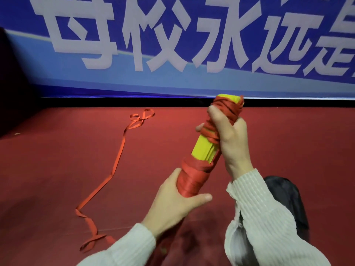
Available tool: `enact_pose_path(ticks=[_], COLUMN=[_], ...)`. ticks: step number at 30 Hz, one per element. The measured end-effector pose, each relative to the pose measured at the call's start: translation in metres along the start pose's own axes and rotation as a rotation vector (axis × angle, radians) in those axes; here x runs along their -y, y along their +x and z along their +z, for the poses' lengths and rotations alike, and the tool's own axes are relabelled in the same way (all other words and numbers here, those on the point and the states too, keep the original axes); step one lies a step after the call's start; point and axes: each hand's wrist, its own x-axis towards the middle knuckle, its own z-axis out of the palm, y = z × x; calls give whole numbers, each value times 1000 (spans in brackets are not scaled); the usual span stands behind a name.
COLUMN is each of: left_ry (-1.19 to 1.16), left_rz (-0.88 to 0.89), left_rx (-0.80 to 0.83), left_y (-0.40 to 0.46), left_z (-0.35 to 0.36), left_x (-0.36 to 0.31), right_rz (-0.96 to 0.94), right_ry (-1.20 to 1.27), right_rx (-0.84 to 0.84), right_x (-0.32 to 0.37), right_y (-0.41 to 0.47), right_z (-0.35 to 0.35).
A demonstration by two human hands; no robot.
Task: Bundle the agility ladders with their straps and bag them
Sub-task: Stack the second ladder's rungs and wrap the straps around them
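The agility ladder (204,148), a stack of yellow rungs folded flat together, is held up off the red floor (57,169) between both hands, tilted with its far end higher. The left hand (178,200) wraps around the near end, fingers behind and thumb across the front, over a neat band of red strap already wound there; this looks like the anchoring grip that keeps the stack from fanning open. The right hand (228,135) clenches the far end, where the strap (119,156) crosses itself in a looser tangle of turns, probably pinning those wraps so they cannot slip while tension is taken up. Between the hands a bare yellow stretch remains uncovered. The free tail of the strap trails away to the left of the left hand, snaking across the floor and ending in small loops, so a good length is still to be wound. Just right of the right forearm lies a dark bag (286,196), likely the carry sack, within easy reach for later. Behind stands a blue banner (172,35) with white lettering.
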Motion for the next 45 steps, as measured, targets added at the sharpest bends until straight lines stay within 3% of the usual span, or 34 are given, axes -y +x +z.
enact_pose_path(ticks=[1, 3, 5, 8, 10, 14, 16, 18, 20, 22, 24, 26, 29, 31, 32, 34, 36, 38, 40, 42, 43, 45], left_ry=[-80, -425, -607, -364, -176, -486, -509, -337, -200, -217, -355, -465, -90, 84, 68, -64, -204, -285, -113, 45, 2, -153], left_rz=[-13, -148, -212, -98, -16, -164, -171, -60, 53, 51, -42, -137, 2, 82, 72, 30, -24, -55, 1, 63, 53, 25], left_rx=[88, 423, 553, 234, 89, 487, 430, 214, 67, 110, 321, 386, 38, -83, -31, 238, 377, 269, 70, -35, 1, 220], left_y=[-3, -8, -9, -4, -4, -10, -9, -4, -3, -6, -9, -8, -3, -7, -8, -9, -8, -5, -4, -7, -5, 0], left_z=[-2, -10, -11, 7, 10, -18, -20, -12, -2, -4, -15, -20, -8, -1, -3, -13, -19, -14, 1, 10, 8, -6], left_x=[-1, -9, -17, -18, -12, -17, -19, -17, -10, -7, -11, -15, -10, -8, -9, -12, -18, -20, -16, -6, -4, -4], right_rz=[30, 112, 117, 11, 5, 144, 105, 46, 33, 51, 109, 118, 44, 27, 39, 93, 101, 18, -40, -17, 34, 123], right_ry=[75, 182, 143, -10, -4, 256, 194, 108, 96, 131, 237, 238, 91, 83, 100, 153, 148, 49, -21, 13, 73, 150], right_rx=[99, 194, 87, -122, -79, 141, 41, -93, -116, 20, 179, 136, -106, -86, -7, 169, 154, -31, -148, -60, 33, 147], right_x=[2, 10, 10, 0, -4, 2, 2, 2, 2, 1, 2, 1, -5, -7, -6, -2, 1, -3, -7, -8, -6, -1], right_y=[-3, -4, 1, 7, 4, -5, -1, 2, 3, -1, -3, -1, 5, 4, 1, -1, 0, 4, 6, 4, 2, -1], right_z=[-1, -3, -1, 0, 0, 3, 6, 8, 9, 10, 11, 11, 11, 9, 6, 1, -1, 2, 5, 6, 5, 4])
